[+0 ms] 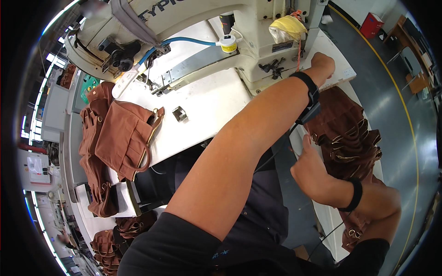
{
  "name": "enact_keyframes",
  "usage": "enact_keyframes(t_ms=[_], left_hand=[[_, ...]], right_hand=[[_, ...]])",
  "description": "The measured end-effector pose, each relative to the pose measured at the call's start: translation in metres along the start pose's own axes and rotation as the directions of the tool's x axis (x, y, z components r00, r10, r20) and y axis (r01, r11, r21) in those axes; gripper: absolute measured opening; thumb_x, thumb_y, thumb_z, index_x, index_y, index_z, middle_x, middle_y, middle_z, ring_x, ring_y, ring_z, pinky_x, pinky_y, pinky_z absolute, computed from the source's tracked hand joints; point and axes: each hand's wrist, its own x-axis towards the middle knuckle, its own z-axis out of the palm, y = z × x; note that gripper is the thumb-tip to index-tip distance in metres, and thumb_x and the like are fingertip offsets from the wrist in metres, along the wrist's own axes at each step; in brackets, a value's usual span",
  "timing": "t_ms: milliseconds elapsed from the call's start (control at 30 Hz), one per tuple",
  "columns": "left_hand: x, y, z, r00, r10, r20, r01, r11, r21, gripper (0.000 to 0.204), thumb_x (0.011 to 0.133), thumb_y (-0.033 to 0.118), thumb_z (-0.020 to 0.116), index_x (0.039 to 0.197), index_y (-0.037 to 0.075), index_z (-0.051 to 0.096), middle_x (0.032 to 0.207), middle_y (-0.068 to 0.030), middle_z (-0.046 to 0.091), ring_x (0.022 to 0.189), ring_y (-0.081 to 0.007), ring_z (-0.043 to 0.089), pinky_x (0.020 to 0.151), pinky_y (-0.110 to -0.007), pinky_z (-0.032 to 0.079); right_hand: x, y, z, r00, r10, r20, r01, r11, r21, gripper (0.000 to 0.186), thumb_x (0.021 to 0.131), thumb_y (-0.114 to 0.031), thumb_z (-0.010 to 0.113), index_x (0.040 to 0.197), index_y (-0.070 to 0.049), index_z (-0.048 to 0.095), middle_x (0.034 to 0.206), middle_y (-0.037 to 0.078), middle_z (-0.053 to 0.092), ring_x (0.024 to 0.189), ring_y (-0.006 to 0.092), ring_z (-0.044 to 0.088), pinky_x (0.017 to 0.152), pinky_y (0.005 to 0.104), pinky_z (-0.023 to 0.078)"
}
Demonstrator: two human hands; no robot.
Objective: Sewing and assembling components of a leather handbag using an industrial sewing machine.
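My left arm reaches across to the far right, and my left hand [323, 65] is closed beside the table's right edge, just above a pile of brown fabric bags [338, 119]. Whatever it grips is hidden. Nearer to me, my right hand [314, 175] is at the left side of that pile. Its thumb points up, the other fingers are curled and mostly out of sight, and anything in them cannot be made out. The piled bags overlap, with zip edges and metal rings showing. Another brown bag with handles [123, 133] lies at the table's left side, on more brown bags [93, 152].
A large cream sewing machine [193, 16] spans the back of the white table [207, 103]. A small metal part [179, 113] sits on the tabletop. Behind are a small white-lidded tub [227, 43] and a yellow cloth bundle [287, 29]. More bags [107, 250] are stacked at lower left.
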Motion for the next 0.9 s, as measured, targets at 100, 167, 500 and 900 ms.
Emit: enact_keyframes(t_ms=[100,167,500,900], left_hand=[[-0.003,0.002,0.002,1.000,0.018,0.001,-0.018,1.000,0.003,0.016,0.099,0.002,0.058,0.084,-0.002,0.063,0.077,-0.0171,0.067,0.062,-0.0281,0.066,0.051,-0.038,0.053],[-0.005,0.005,0.001,1.000,0.028,0.000,-0.028,0.999,0.030,0.017,0.099,0.002,0.058,0.084,-0.003,0.064,0.077,-0.0177,0.067,0.062,-0.0286,0.067,0.052,-0.039,0.053],[0.001,0.002,-0.003,1.000,0.027,-0.017,-0.025,0.995,0.092,0.017,0.096,0.000,0.062,0.080,-0.005,0.067,0.078,-0.0205,0.069,0.065,-0.0301,0.070,0.052,-0.040,0.054],[0.012,-0.006,-0.001,0.998,0.050,0.037,-0.054,0.990,0.128,0.015,0.093,-0.001,0.065,0.078,-0.005,0.067,0.077,-0.0207,0.069,0.061,-0.0319,0.068,0.049,-0.041,0.051]], right_hand=[[0.002,0.015,-0.016,0.991,0.091,-0.093,-0.093,0.995,-0.018,0.020,0.088,-0.022,0.070,0.096,-0.008,0.082,0.086,0.013,0.071,0.087,0.0306,0.065,0.101,0.0536,0.036],[0.003,0.026,-0.023,0.985,0.105,-0.139,-0.115,0.991,-0.067,0.018,0.086,-0.021,0.071,0.093,-0.008,0.081,0.073,0.009,0.065,0.075,0.0274,0.061,0.095,0.0519,0.037],[0.055,0.006,0.017,0.982,-0.190,-0.011,0.186,0.945,0.269,0.016,0.092,-0.021,0.072,0.100,-0.014,0.084,0.100,0.005,0.080,0.104,0.0247,0.073,0.091,0.0491,0.049],[0.184,-0.092,0.129,0.997,0.076,-0.017,-0.062,0.914,0.402,0.024,0.089,-0.017,0.075,0.110,-0.011,0.085,0.114,0.006,0.081,0.111,0.0254,0.073,0.070,0.0414,0.059]])
